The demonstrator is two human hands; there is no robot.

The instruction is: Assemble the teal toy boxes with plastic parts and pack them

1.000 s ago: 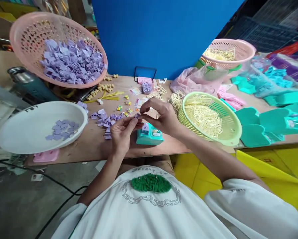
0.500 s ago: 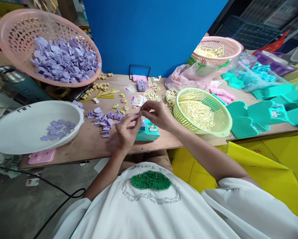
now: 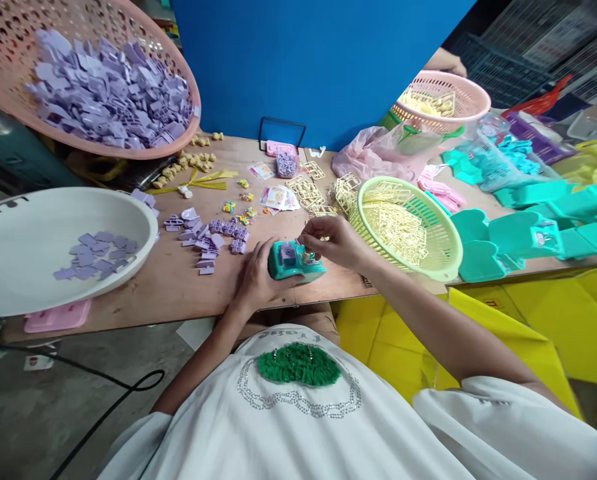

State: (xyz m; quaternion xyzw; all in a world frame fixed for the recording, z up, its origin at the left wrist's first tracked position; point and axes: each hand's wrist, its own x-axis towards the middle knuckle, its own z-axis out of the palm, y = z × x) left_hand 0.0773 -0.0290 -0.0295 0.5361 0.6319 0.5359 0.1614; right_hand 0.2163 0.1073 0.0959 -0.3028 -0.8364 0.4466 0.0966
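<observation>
The teal box (image 3: 284,268) stands on the table (image 3: 178,293), near its front edge. The left hand (image 3: 258,272) is clamped around its left side; such firm hold seems good, because the box should not turn under pressure. The right hand (image 3: 336,237) has its fingers close together over the other end; if they pinch a small part, I cannot tell. Light, straight pressure is safest. Farther, the purple parts (image 3: 209,237) and the green basket (image 3: 446,257) need the wrists kept clear.
</observation>
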